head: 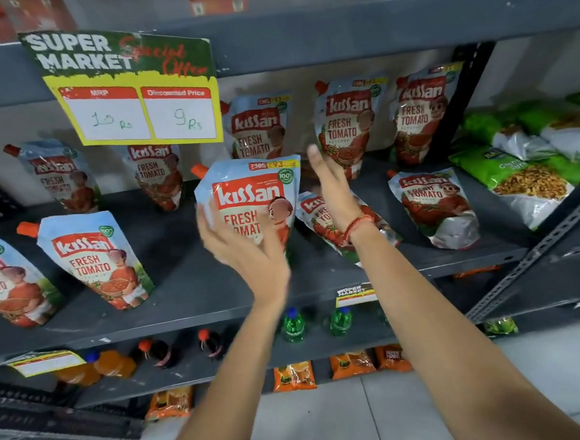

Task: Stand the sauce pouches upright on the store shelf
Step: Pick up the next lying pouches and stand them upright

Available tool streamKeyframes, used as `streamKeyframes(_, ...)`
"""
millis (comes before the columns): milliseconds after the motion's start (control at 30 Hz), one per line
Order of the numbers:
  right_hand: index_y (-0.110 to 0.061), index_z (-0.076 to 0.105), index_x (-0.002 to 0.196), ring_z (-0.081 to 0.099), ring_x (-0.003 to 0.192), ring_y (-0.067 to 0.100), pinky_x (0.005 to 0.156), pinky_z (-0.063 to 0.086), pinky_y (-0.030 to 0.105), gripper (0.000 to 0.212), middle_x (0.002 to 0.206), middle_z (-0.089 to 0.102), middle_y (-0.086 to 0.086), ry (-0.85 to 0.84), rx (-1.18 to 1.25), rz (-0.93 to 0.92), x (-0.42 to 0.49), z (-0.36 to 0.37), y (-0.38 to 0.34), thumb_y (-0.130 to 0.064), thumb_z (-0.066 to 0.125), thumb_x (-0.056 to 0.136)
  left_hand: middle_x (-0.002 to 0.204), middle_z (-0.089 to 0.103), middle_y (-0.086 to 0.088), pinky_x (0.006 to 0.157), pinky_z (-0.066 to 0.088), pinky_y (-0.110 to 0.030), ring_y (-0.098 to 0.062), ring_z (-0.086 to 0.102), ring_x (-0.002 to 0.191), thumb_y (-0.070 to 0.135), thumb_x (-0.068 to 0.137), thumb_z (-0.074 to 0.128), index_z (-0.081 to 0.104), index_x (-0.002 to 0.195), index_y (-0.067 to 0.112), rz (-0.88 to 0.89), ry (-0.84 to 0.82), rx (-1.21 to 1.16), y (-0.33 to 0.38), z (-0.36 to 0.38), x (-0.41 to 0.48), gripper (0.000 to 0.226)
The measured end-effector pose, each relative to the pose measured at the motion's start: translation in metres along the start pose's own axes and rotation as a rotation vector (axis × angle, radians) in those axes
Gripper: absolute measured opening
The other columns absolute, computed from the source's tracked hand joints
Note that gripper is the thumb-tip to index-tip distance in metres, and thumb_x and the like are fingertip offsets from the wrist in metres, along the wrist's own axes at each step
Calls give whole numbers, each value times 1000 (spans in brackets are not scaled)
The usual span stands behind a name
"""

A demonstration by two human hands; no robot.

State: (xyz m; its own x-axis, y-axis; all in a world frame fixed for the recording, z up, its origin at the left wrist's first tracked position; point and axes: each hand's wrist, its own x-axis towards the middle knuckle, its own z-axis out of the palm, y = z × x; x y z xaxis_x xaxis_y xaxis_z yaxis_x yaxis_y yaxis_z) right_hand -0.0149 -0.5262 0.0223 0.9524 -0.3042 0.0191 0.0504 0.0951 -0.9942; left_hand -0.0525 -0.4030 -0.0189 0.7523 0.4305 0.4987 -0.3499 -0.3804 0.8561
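Several Kissan tomato ketchup pouches stand on a dark grey shelf (184, 296). My left hand (246, 253) holds the lower part of an upright pouch (252, 195) at the shelf's middle. Just right of that pouch's top edge is my right hand (331, 186), its fingers spread and touching nothing. Behind my right wrist one pouch (319, 217) lies tilted on the shelf. Further right, another pouch (435, 206) leans back. Upright pouches line the back row (347, 123) and the front left (92, 257).
A yellow and green price sign (136, 96) hangs from the shelf above. Green snack bags (525, 165) lie at the right end of the shelf. Bottles (292, 326) and orange packets (292, 374) fill the lower shelves. A slotted metal upright (538, 254) runs along the right.
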Motion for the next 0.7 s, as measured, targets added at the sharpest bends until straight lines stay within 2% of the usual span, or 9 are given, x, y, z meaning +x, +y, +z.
streamKeyframes(67,-11,56,120,52,113,16,93,36,20,49,113,57,-1,101,-267,-89,8,-24,6,-49,48,90,139,39,-15,111,25,-31,-26,35,130,31,87,55,44,129,11,352,-238,43,5,13,-29,47)
streamKeyframes(100,-11,59,111,54,111,23,89,39,26,50,108,60,5,121,-480,-118,16,-37,13,-54,47,88,135,45,-14,109,27,-28,-23,39,127,27,88,55,52,124,12,460,-389,46,1,23,-38,39)
streamKeyframes(167,-9,55,118,47,121,37,98,40,41,56,123,55,20,94,-900,10,26,-62,32,-55,44,88,134,49,-13,108,33,-30,-22,42,127,25,89,53,58,120,10,439,-637,72,-7,45,-47,35)
streamKeyframes(233,-8,42,134,38,130,39,106,34,47,56,140,43,21,27,-1111,188,28,-83,48,-46,44,92,142,40,-17,110,29,-38,-30,36,133,29,91,50,52,127,11,146,-741,143,-15,65,-52,41)
streamKeyframes(300,-9,37,138,39,131,36,108,34,42,54,143,44,18,-74,-1125,296,24,-95,56,-39,45,94,147,30,-21,111,27,-43,-37,28,136,32,93,47,37,139,13,-190,-784,174,-21,81,-51,51)
streamKeyframes(367,-12,34,141,38,133,35,109,33,41,53,144,43,16,-125,-1103,349,22,-99,60,-37,42,95,148,29,-23,111,26,-43,-38,27,137,31,94,45,23,145,10,-391,-792,128,-23,95,-47,60)
streamKeyframes(533,-14,25,144,38,132,38,110,34,46,59,147,34,16,-113,-1073,443,14,-107,70,-37,44,93,140,46,-20,106,39,-40,-37,46,127,30,92,50,27,142,4,-836,-534,-66,-25,117,-38,61)
streamKeyframes(633,-6,39,134,63,106,32,94,52,41,65,131,55,15,-36,-817,481,16,-121,74,-43,61,85,131,55,-16,93,47,-39,-34,55,116,39,91,50,39,135,4,-1005,-506,-93,-29,123,-31,58)
streamKeyframes(700,-1,45,130,68,73,22,61,59,27,61,123,62,18,45,-591,513,18,-124,72,-41,61,86,122,60,-15,80,49,-35,-32,60,105,40,90,50,47,128,4,-1135,-509,-175,-28,129,-21,52)
